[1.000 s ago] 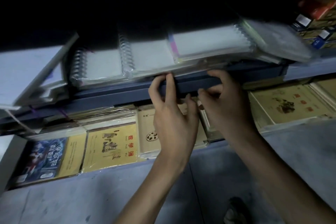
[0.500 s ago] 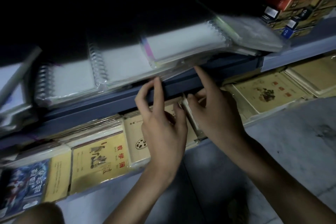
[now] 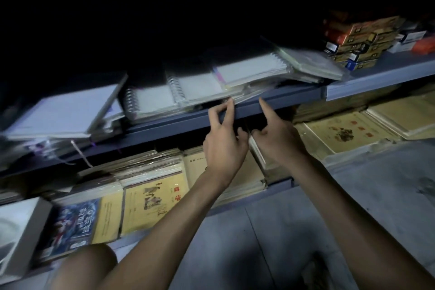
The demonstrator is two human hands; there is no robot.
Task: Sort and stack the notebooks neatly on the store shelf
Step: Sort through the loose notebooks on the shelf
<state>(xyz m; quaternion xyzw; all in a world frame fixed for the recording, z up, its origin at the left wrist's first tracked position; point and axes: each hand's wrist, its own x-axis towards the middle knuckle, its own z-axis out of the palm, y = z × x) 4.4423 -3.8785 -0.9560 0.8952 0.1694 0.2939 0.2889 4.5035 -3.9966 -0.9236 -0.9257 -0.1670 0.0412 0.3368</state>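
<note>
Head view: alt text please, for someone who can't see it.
Two hands reach the front edge of the shelf: the left hand touches it, the right hand points a finger at it. On that shelf lie spiral notebooks; yellow notebooks fill the one below.

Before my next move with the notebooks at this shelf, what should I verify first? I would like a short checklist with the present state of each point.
1. Both hands in view: ok. The left hand and the right hand are in front of the shelf edge.
2. A notebook held firmly between the hands: cannot tell. The fingers meet in shadow under the edge.
3. Spiral notebooks on the upper shelf stacked evenly: not ok. They overlap and lie crooked.
4. Yellow notebooks on the lower shelf lying flat, side by side: ok.
5. Back of the upper shelf visible: not ok. It is too dark.
</note>
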